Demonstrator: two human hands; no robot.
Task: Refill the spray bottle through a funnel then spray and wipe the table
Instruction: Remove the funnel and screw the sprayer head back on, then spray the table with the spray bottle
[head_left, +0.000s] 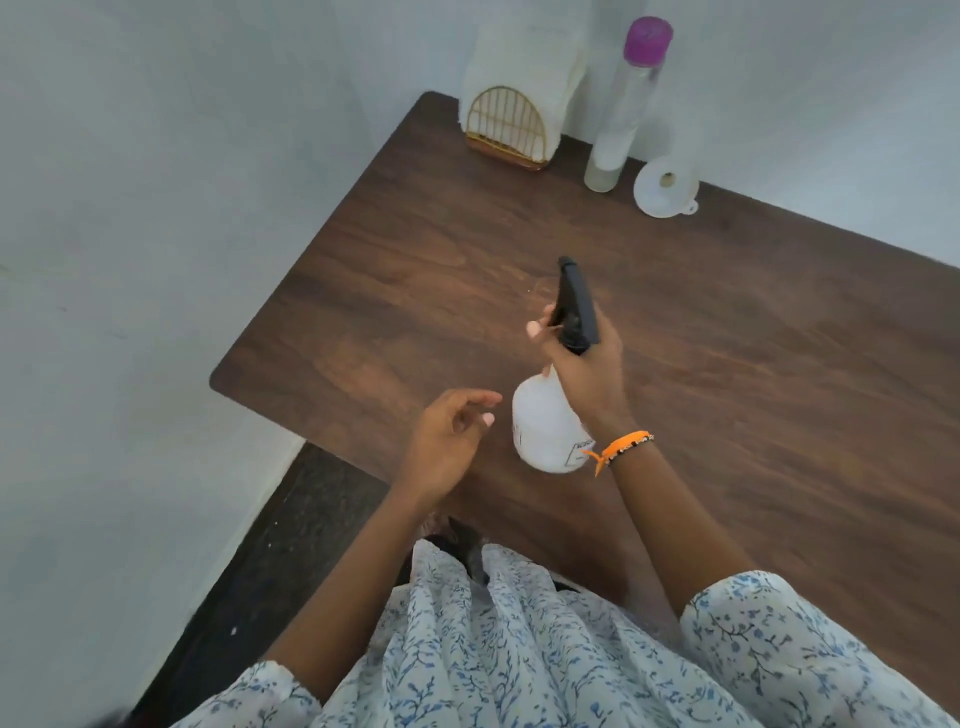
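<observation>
Pale grey-white walls, corner setup. Dark wood-grain table (727, 364) fills most of the view, one rounded corner at the left. At the far edge by the wall: gold wire napkin holder (506, 130) with white paper in it, then a tall clear bottle with purple cap (626, 104), then a white funnel (666, 187) lying mouth-up on the table — all apart from the hands. Right hand (587, 374) clenches the neck of the white spray bottle (545, 426), black trigger head (574, 306) pointing away, bottle tilted above mid-table. Left hand (449, 441) just beside the bottle — fingers loose, holding nothing. Orange bracelet (621, 448) on the right wrist.
</observation>
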